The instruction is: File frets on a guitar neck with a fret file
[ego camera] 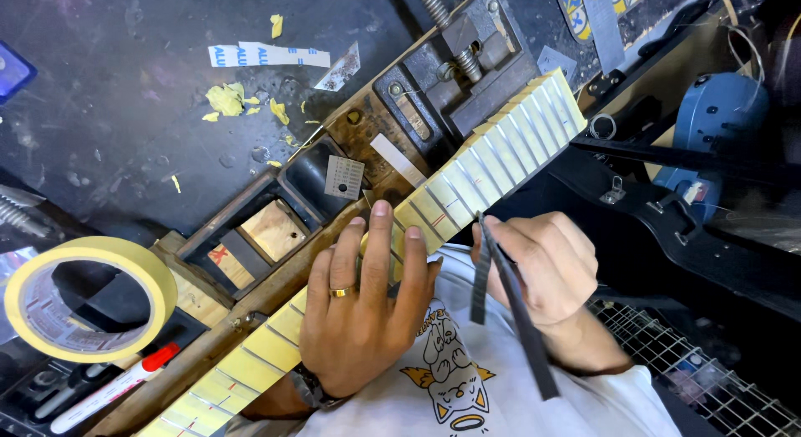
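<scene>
A guitar neck (492, 157) lies diagonally across the bench, its fretboard covered in strips of yellow masking tape between the frets. My left hand (367, 308), with a gold ring on one finger, lies flat on the taped fretboard near its middle, fingers spread. My right hand (542, 266) sits just below the neck and holds a long thin dark file (513, 308), its tip touching the fretboard edge beside the left fingertips. The neck rests on a worn wooden support (250, 237).
A large roll of yellow masking tape (88, 299) sits at the left, with a red-tipped marker (117, 383) below it. A metal vise (455, 65) stands behind the neck. Tape scraps (225, 99) litter the dark bench. A blue tool (722, 111) and a wire grid (709, 378) are at right.
</scene>
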